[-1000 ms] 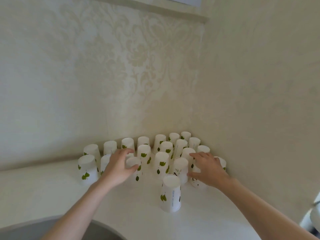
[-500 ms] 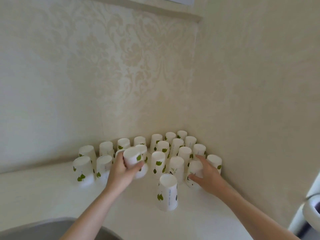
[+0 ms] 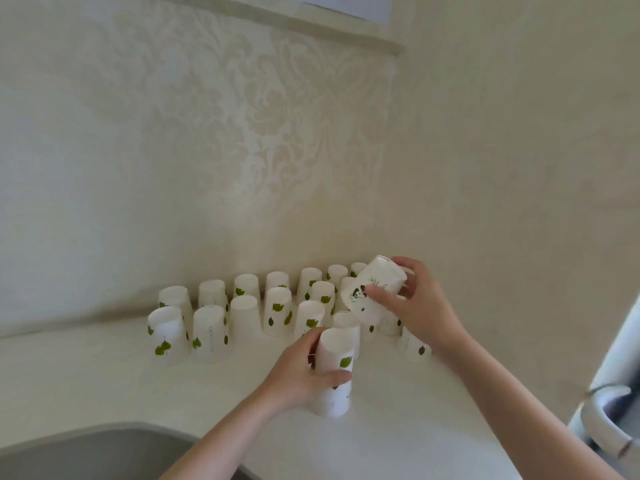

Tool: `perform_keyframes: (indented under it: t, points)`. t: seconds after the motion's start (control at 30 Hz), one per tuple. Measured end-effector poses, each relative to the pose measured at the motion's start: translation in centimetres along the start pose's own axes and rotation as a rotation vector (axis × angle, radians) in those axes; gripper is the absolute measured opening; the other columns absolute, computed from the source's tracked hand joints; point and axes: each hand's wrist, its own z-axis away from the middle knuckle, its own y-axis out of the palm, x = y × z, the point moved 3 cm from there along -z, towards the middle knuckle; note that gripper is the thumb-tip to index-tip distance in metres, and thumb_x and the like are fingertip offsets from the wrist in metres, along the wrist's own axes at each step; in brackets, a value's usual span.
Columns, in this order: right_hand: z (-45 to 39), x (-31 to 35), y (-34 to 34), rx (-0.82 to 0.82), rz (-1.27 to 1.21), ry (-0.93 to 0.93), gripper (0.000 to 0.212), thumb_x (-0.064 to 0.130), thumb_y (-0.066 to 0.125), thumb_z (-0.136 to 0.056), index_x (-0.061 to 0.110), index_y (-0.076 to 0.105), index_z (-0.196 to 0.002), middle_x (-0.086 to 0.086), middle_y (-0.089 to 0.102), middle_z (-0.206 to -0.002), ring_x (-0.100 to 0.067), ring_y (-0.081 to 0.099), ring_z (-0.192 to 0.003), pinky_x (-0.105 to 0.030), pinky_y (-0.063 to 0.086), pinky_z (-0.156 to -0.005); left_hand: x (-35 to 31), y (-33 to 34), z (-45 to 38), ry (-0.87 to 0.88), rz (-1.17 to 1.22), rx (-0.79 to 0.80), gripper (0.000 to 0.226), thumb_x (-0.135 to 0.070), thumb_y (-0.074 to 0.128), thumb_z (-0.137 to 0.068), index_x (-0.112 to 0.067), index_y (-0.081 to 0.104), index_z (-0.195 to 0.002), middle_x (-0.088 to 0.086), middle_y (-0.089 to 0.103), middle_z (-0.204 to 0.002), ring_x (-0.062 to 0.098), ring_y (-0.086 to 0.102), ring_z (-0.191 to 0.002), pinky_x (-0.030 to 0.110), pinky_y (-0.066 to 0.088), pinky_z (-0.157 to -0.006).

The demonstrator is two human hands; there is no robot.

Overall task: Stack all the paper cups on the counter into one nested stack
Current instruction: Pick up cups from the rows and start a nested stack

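Observation:
Several white paper cups with green leaf prints stand upside down in rows in the counter's corner, such as one at the left end. In front of them a short nested stack of upturned cups rests on the white counter, and my left hand grips its side. My right hand holds a single cup tilted in the air above the right rows, its base pointing up and left. Cups behind my right hand are partly hidden.
Patterned wallpaper walls meet in a corner right behind the cups. A grey sink basin lies at the bottom left. A white appliance with a metal handle stands at the right edge.
My left hand carried its cup from the left rows and set it on the front cup, still gripping it. My right hand lifted a cup off the counter and tilted it.

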Motion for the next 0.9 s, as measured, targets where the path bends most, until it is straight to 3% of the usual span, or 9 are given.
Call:
perform_keyframes:
  t: [0.1,0.2,0.27,0.37,0.43,0.53,0.73,0.8,0.9]
  points:
    - [0.4,-0.1,1.4,0.087,0.151,-0.032,0.067,0.035,0.086,-0.068,0.025,0.051,-0.125,0.008,0.066,-0.115,-0.010,0.065,-0.105,-0.029,0.056,-0.085,1.3,0.5,0.2,-0.033,0.012,0.047,0.067,-0.037,0.084,-0.066,-0.034,0.051,-0.124,-0.018,0.064,-0.118,0.000,0.060,-0.109,0.028,0.051,-0.097]
    - [1.1,-1.4,2.8,0.162,0.232,-0.016,0.068,0.041,0.087,-0.064,0.030,0.052,-0.121,0.015,0.064,-0.112,-0.008,0.064,-0.106,-0.033,0.055,-0.091,2.2,0.0,0.8,-0.049,0.095,0.088,0.090,-0.032,0.090,-0.059,-0.035,0.041,-0.134,-0.017,0.058,-0.126,-0.003,0.053,-0.120,0.020,0.044,-0.101]
    - [1.7,-2.5,3.7,0.210,0.230,0.008,0.069,0.043,0.086,-0.063,0.031,0.052,-0.121,0.016,0.064,-0.113,-0.006,0.062,-0.106,-0.036,0.057,-0.091,2.8,-2.0,1.2,-0.037,0.143,0.043,0.099,-0.042,0.093,-0.049,-0.036,0.043,-0.134,-0.015,0.057,-0.129,-0.004,0.050,-0.123,0.021,0.039,-0.106]
    - [2.5,-3.7,4.9,0.257,0.255,0.033,0.071,0.048,0.083,-0.064,0.032,0.050,-0.125,0.017,0.061,-0.116,-0.003,0.060,-0.107,-0.035,0.058,-0.090,2.9,-6.5,1.6,-0.030,0.211,-0.135,0.065,-0.059,0.081,-0.061,-0.036,0.061,-0.118,-0.013,0.064,-0.123,0.002,0.057,-0.119,0.022,0.045,-0.096]
    - [3.0,-4.3,5.8,0.300,0.288,0.028,0.066,0.044,0.083,-0.067,0.037,0.048,-0.122,0.023,0.059,-0.112,0.002,0.058,-0.104,-0.028,0.057,-0.088,3.0,-9.3,1.2,-0.046,0.212,-0.352,0.028,-0.043,0.069,-0.085,-0.030,0.066,-0.110,-0.011,0.067,-0.115,0.009,0.061,-0.115,0.019,0.043,-0.087]
    - [3.9,-5.3,7.1,0.362,0.280,0.028,0.062,0.037,0.084,-0.070,0.039,0.048,-0.121,0.026,0.057,-0.109,0.008,0.056,-0.102,-0.018,0.053,-0.083,3.1,-11.5,-0.5,-0.034,0.079,-0.507,0.017,-0.025,0.062,-0.092,-0.023,0.064,-0.109,-0.009,0.062,-0.118,0.014,0.057,-0.117,0.029,0.045,-0.096]
    - [3.3,-7.9,4.6,0.558,0.325,0.081,0.093,0.031,0.088,-0.060,0.047,0.035,-0.135,0.022,0.051,-0.129,0.001,0.052,-0.119,-0.019,0.049,-0.094,4.3,-13.6,-2.8,-0.088,-0.457,-0.557,0.045,-0.018,0.078,-0.078,-0.009,0.062,-0.120,0.014,0.054,-0.118,0.034,0.043,-0.121,0.044,0.036,-0.101]
    - [1.2,-8.7,1.4,0.423,0.229,0.084,0.069,0.011,0.082,-0.070,0.044,0.050,-0.122,0.013,0.058,-0.125,-0.010,0.058,-0.117,-0.018,0.053,-0.085,6.2,-14.5,-3.0,-0.167,-0.440,-0.553,0.052,-0.025,0.079,-0.077,-0.013,0.059,-0.124,0.017,0.052,-0.124,0.037,0.041,-0.122,0.045,0.035,-0.100]
    - [-2.0,-10.1,-3.5,-0.102,0.277,0.078,0.036,0.005,0.070,-0.082,0.035,0.062,-0.100,0.000,0.065,-0.117,-0.021,0.062,-0.103,-0.022,0.051,-0.075,8.5,-15.3,-3.1,-0.170,-0.388,-0.570,0.058,-0.025,0.081,-0.075,-0.015,0.055,-0.126,0.016,0.052,-0.128,0.035,0.044,-0.121,0.043,0.038,-0.097]
